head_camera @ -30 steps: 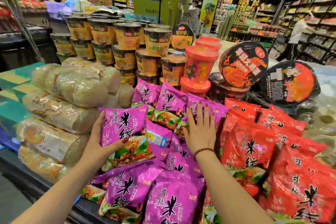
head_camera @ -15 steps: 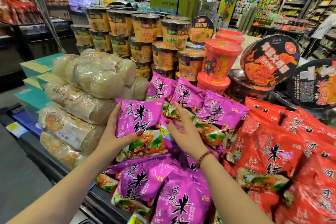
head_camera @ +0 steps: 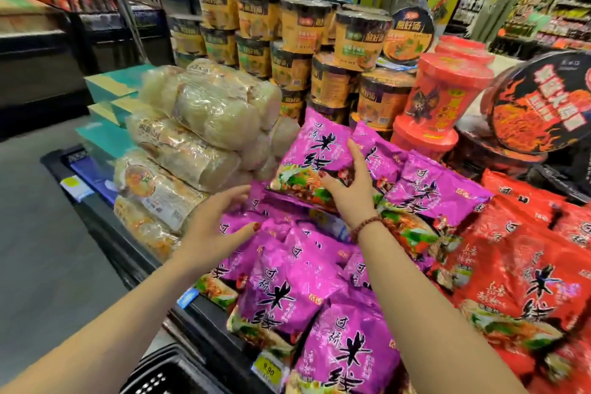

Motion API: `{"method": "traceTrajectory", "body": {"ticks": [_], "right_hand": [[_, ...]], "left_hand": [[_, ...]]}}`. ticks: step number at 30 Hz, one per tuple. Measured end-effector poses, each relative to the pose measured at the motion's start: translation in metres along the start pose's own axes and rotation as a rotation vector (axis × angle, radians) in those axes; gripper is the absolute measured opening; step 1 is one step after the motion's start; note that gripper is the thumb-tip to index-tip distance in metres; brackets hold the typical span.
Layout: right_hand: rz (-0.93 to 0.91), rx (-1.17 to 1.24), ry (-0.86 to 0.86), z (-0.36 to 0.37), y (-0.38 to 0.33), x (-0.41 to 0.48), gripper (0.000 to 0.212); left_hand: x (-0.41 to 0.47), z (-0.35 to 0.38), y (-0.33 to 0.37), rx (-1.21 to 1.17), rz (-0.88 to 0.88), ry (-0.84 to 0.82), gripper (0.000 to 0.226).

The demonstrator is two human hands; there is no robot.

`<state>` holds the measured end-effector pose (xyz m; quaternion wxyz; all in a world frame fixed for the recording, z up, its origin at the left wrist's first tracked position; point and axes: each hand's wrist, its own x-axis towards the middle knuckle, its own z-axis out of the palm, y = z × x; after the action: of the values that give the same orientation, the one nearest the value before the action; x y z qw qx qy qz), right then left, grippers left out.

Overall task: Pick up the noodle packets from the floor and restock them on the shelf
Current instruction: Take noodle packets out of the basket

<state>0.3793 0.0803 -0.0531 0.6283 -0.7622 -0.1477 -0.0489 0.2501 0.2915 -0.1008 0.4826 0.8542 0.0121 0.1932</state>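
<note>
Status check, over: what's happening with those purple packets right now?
Left hand open, above the purple pile. Right hand holds a purple packet at the pile's back. Clear noodle bags close on its left.

A purple noodle packet (head_camera: 311, 153) stands nearly upright, tilted a little, well back from the black front edge of the shelf (head_camera: 211, 326). Its glossy face shows bold black characters above a picture of a noodle dish, and the right hand (head_camera: 350, 192) grips its lower right side. The other purple packets (head_camera: 287, 291) lie overlapping in a loose heap, from beneath the held one down to that edge
</note>
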Motion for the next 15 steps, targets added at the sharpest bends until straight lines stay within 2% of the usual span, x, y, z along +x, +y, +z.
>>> {"method": "traceTrajectory", "body": {"ticks": [2,6,7,9,11,12,14,15], "right_hand": [[-0.016,-0.049,0.042,0.014,0.008,0.012,0.078],[0.042,-0.24,-0.008,0.045,0.026,0.024,0.098],[0.058,-0.336,-0.014,0.05,0.028,0.025,0.103],[0.057,-0.718,0.017,0.055,0.029,0.025,0.106],[-0.074,-1.106,0.089,0.058,0.03,0.024,0.103],[-0.187,-1.204,0.098,0.059,0.03,0.025,0.1],[-0.354,-1.331,-0.006,0.061,0.036,0.031,0.086],[-0.35,-1.374,-0.095,0.061,0.04,0.035,0.079]], "left_hand": [[-0.014,-0.001,-0.016,0.195,0.034,-0.017,0.057],[-0.025,0.006,-0.035,0.362,0.007,-0.131,0.06],[-0.025,0.008,-0.038,0.379,0.016,-0.14,0.057],[-0.025,0.011,-0.043,0.388,0.043,-0.147,0.053],[-0.024,0.011,-0.047,0.387,0.055,-0.149,0.053],[-0.024,0.012,-0.049,0.386,0.065,-0.145,0.053],[-0.024,0.013,-0.05,0.386,0.071,-0.139,0.053],[-0.024,0.013,-0.05,0.39,0.07,-0.14,0.054]]}}
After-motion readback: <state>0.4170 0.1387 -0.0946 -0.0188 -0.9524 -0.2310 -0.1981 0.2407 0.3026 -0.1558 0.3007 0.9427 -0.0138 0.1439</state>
